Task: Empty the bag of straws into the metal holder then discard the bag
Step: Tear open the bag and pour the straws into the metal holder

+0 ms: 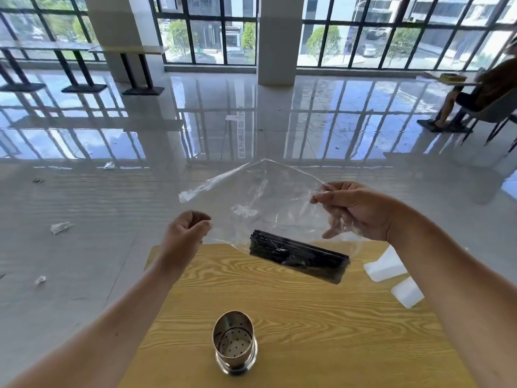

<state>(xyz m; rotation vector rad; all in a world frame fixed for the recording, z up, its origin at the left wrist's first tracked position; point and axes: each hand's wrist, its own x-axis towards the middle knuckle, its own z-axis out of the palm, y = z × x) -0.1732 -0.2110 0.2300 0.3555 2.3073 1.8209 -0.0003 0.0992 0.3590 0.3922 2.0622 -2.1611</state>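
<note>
Overhead of the metal holder (234, 345): clear bag (268, 208) of black straws (299, 256), pinched by right hand (355, 211); left hand (187, 233) loosely curled, grip on bag unclear.

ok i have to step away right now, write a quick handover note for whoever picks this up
Right hand: pinching one edge of the clear bag, holding it up above the table.
Left hand: loosely closed at the bag's opposite edge; whether it actually grips the plastic is hard to tell.
Black straws: all bunched at the bottom of the bag, lying slanted.
Metal holder: upright on the table's near side, empty, perforated bottom visible.
Done: bag lifted.
Left: tip the straws into the holder, then discard the bag.
</note>
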